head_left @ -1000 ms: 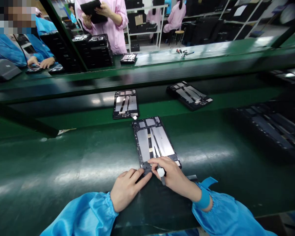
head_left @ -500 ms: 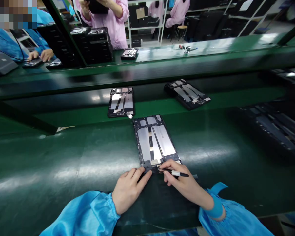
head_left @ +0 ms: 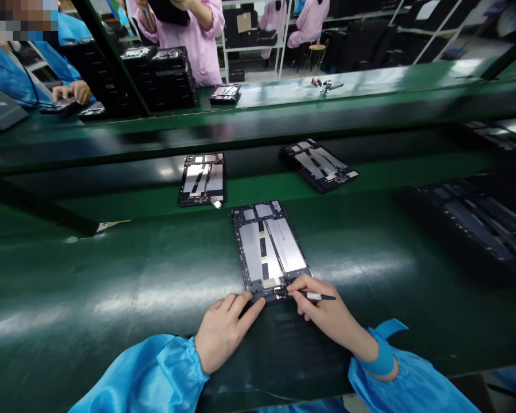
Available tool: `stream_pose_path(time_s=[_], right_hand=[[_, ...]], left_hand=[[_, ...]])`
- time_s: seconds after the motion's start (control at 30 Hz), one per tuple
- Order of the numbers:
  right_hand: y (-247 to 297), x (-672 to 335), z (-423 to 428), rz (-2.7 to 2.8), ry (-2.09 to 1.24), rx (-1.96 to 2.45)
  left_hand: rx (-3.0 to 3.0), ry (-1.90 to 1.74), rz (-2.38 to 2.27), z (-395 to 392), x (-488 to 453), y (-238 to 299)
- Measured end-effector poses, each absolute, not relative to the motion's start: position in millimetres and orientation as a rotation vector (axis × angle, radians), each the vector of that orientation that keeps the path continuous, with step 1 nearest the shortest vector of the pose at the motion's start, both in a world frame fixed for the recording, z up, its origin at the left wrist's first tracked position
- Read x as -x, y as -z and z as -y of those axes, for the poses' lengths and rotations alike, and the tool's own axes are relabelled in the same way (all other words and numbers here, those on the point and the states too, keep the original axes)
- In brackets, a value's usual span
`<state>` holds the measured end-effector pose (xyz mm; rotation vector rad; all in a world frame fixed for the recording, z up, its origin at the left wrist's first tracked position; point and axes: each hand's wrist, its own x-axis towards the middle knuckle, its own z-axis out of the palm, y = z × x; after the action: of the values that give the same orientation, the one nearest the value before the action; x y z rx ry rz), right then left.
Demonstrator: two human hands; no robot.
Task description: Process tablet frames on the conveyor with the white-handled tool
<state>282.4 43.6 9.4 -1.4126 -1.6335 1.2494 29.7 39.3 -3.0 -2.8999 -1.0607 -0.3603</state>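
Observation:
An opened tablet [head_left: 272, 244] lies on the green work surface in front of me, its silvery battery panels and dark strips facing up. My left hand [head_left: 226, 330] rests at its near left corner, fingers stretched out and apart, with the fingertips touching the near edge. Pinched in the fingers of my right hand [head_left: 322, 304] is a slim black-and-white pen-shaped tool [head_left: 315, 296]. Its tip end reaches the tablet's near edge, around a small dark part there; the exact contact is too small to make out.
Beyond, on a lower green strip, lie a tablet with a whitish tab [head_left: 203, 179] and a tilted tablet [head_left: 319, 164]. Dark tablets [head_left: 477, 223] sit at right. A slanted post [head_left: 38, 201] stands left. Co-workers and stacked black trays [head_left: 171, 80] are across the far bench [head_left: 284, 94].
My right hand and the tool have shifted slightly right along the tablet's near edge. Both tablets on the strip beyond have slid a little left. My left hand has stayed in place.

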Motion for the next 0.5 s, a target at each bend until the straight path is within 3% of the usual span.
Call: stream_pose_path(time_s=[0.33,0.5], right_hand=[[-14,-275,-40,1.636,-1.397,1.284],[-17,-267,-40,1.763,-1.299,1.171]], left_hand=[[2.919,0.574,0.998,-42,-20,5],[2.919,0.583,1.028,-43,-21,7]])
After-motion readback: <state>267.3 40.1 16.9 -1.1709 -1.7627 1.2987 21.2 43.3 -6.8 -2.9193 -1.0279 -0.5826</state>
